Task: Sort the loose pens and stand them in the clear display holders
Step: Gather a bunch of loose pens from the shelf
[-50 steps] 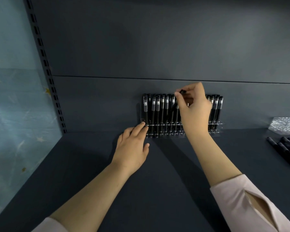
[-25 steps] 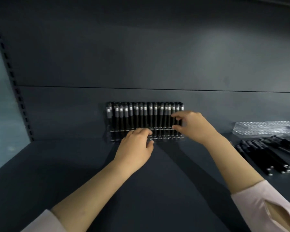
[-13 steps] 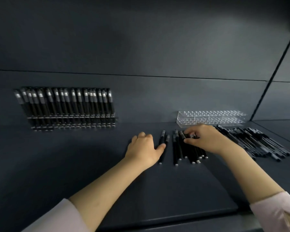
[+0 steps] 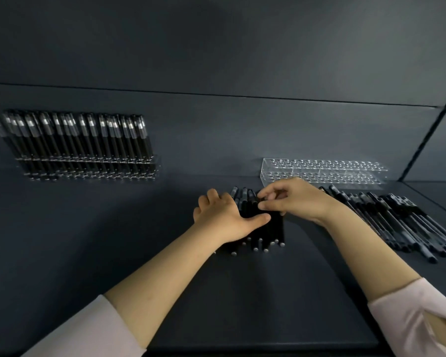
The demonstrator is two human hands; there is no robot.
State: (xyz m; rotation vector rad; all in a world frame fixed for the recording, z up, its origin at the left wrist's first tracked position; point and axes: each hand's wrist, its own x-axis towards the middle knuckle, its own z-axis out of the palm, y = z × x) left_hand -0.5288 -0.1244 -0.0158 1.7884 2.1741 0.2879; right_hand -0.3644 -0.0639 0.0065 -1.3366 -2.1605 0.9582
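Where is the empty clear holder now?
In the head view, the empty clear holder stands right of centre at the back of the shelf, just behind the right hand.
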